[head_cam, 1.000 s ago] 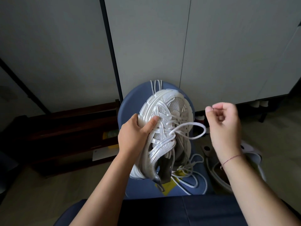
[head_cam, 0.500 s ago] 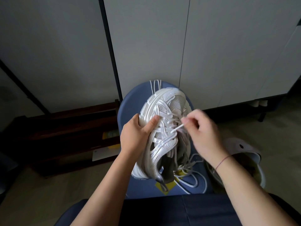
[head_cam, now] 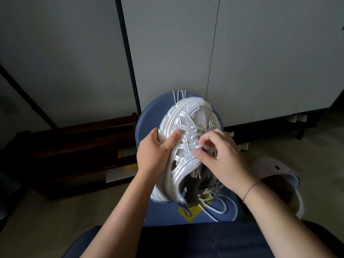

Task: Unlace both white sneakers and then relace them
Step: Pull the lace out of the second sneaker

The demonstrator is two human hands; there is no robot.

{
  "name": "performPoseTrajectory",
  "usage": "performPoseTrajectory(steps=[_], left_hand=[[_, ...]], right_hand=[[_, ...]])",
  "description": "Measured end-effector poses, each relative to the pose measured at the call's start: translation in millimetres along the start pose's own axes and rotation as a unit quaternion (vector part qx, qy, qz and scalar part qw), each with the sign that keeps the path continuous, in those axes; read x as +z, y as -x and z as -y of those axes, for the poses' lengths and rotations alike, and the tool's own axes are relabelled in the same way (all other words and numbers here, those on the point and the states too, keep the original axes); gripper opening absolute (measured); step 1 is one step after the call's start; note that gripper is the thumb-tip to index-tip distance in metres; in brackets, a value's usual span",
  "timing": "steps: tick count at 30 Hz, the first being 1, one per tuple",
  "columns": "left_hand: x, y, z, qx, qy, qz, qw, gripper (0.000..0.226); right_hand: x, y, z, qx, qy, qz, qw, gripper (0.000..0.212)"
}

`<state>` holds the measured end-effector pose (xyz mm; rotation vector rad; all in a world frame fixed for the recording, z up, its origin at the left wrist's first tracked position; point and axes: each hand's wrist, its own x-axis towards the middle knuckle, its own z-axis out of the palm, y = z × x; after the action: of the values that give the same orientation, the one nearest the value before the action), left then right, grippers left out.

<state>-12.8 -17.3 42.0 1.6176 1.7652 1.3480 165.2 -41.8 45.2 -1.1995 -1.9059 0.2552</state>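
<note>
white running sneaker [head_cam: 188,127]: open-weave mesh panels, matt; overlay straps smooth with pearly sheen; ribbed sole rim looks rubbery, satin
flat white shoelace [head_cam: 202,146]: woven cloth, matt
round blue stool seat [head_cam: 149,123]: smooth, matt, looks like plastic
low dark-brown shelf [head_cam: 83,135]: wood, faint sheen
pale grey wall panels [head_cam: 260,62]: smooth, matt
dark navy trousers [head_cam: 204,241]: cloth, matt
pale lilac clog with round holes [head_cam: 273,165]: moulded, smooth, dull

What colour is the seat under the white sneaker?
Blue seat, seen best in the head view.
</note>
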Motion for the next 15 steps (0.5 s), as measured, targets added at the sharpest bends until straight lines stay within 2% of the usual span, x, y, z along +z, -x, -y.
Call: performPoseTrajectory(steps=[3, 6, 8, 10, 11, 12, 15], left_hand=[[-0.4, 0.2, 1.6, 0.000, -0.009, 0.005, 1.000, 0.053], [-2.1, -0.3, 1.5, -0.008, 0.029, 0.001, 1.000, 0.061], [-4.6, -1.6, 1.2, -0.012, 0.037, -0.007, 0.999, 0.058], [-8.3, -3.7, 3.0, -0.016, 0.024, -0.014, 0.999, 0.055], [-9.7, -5.2, 5.2, -0.021, 0.022, -0.018, 0.999, 0.055], [-10.7, -6.5, 7.1, -0.029, 0.025, -0.022, 0.999, 0.056], [-10.5, -9.2, 8.8, -0.046, 0.062, -0.027, 0.997, 0.060]], right_hand=[[3.0, -2.7, 0.5, -0.034, 0.011, -0.036, 0.999, 0.031], [-7.4, -6.1, -0.3, 0.024, -0.056, -0.139, 0.988, 0.020], [-24.8, -9.2, -13.6, 0.112, -0.098, -0.247, 0.957, 0.013], [-46.0, -12.5, -30.5, 0.200, -0.147, -0.345, 0.905, 0.017], [-54.1, -12.9, -37.9, 0.225, -0.156, -0.354, 0.894, 0.019], [-58.1, -12.3, -41.6, 0.237, -0.156, -0.335, 0.898, 0.021], [-44.5, -8.9, -36.7, 0.230, -0.128, -0.201, 0.944, 0.026]])
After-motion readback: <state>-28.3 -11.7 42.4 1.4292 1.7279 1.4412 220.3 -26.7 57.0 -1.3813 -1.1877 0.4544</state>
